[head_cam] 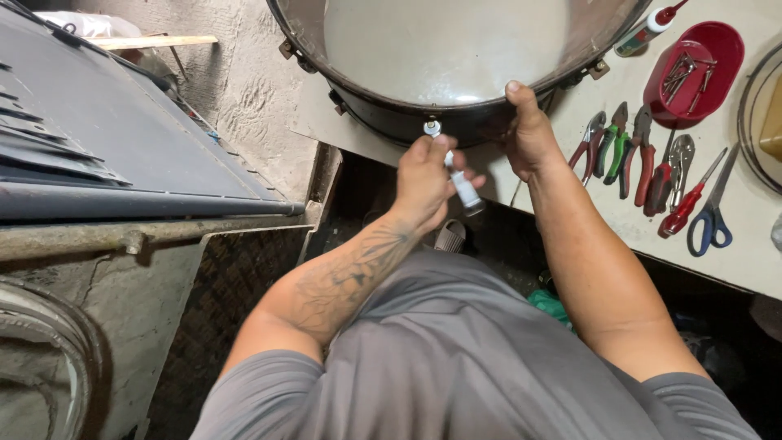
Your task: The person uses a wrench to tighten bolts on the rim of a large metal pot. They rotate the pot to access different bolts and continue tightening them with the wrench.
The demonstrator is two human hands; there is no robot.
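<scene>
My left hand (423,175) fingers closed on white-handled metal tool (460,183), seemingly at lug of round black-shelled drum (444,122); right hand (529,134) grips drum rim.

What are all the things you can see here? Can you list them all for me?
drum: one, black shell with pale skin, top middle on the table
white tube: one, white, in the left hand's grip, tip by a metal lug on the drum's rim
table: one, cream, right side
pliers: three, red and green handles, on the table
scissors: one, blue handles, right of the pliers
screwdriver: one, red, beside the scissors
red tray: one, holding small metal parts, top right
glue bottle: one, red cap, above the tray
left hand: holding the tube
right hand: gripping the drum's rim
</scene>
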